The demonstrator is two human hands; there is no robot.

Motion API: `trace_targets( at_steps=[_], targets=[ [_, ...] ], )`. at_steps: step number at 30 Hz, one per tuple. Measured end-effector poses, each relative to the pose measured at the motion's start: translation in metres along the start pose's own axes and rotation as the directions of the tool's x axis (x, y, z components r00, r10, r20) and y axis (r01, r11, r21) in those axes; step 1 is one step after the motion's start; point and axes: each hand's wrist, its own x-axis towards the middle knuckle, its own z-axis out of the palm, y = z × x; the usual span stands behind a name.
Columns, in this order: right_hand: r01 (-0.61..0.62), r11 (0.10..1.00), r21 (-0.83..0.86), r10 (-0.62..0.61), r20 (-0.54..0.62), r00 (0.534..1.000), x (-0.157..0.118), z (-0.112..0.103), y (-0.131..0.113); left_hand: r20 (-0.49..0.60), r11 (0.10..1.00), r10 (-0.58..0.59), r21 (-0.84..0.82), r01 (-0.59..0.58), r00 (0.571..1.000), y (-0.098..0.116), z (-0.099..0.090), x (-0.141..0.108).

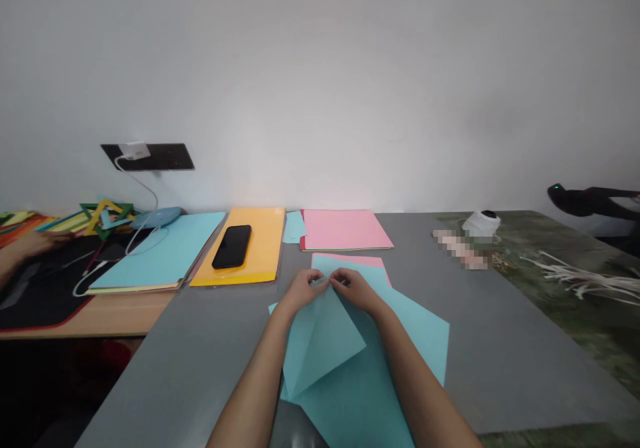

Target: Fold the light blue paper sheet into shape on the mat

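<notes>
A light blue sheet of paper (330,348), folded with a raised flap, is pinched at its top point by both hands. My left hand (303,289) has its thumb and fingers closed on the left side of that point. On the right side of it, almost touching, my right hand (354,289) grips the same paper with bent fingers. More light blue paper (425,331) spreads flat beneath the hands and the right forearm. The edge of a pink sheet (377,262) shows just behind the hands.
Behind lie pink sheets (345,229), a small blue piece (294,228) and a yellow pack (265,248) bearing a black phone (233,247). Blue sheets (165,251) and another person's hand (43,243) are at left. A white roll (481,225) and white cords (590,275) lie right.
</notes>
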Motion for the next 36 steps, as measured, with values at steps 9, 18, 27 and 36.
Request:
trace_targets(
  at_steps=[9, 18, 27, 36],
  targets=[
    [0.053, 0.998, -0.034, -0.055, -0.041, 0.998, -0.001, 0.004, -0.001, -0.005, 1.0, -0.019, -0.025, 0.019, 1.0, 0.003, 0.0, 0.0],
    [0.057, 0.998, -0.033, -0.059, -0.058, 0.997, -0.001, 0.004, -0.002, -0.026, 1.0, -0.001, -0.026, 0.001, 1.0, 0.003, 0.0, 0.001],
    [-0.023, 0.99, 0.142, 0.038, -0.102, 0.994, 0.004, 0.006, 0.006, -0.017, 1.0, 0.012, -0.028, -0.013, 1.0, 0.002, -0.001, 0.001],
    [-0.089, 0.717, 0.691, 0.565, -0.502, 0.655, 0.003, -0.012, 0.045, -0.048, 1.0, -0.004, -0.006, 0.004, 0.999, -0.003, -0.003, 0.001]
  ],
)
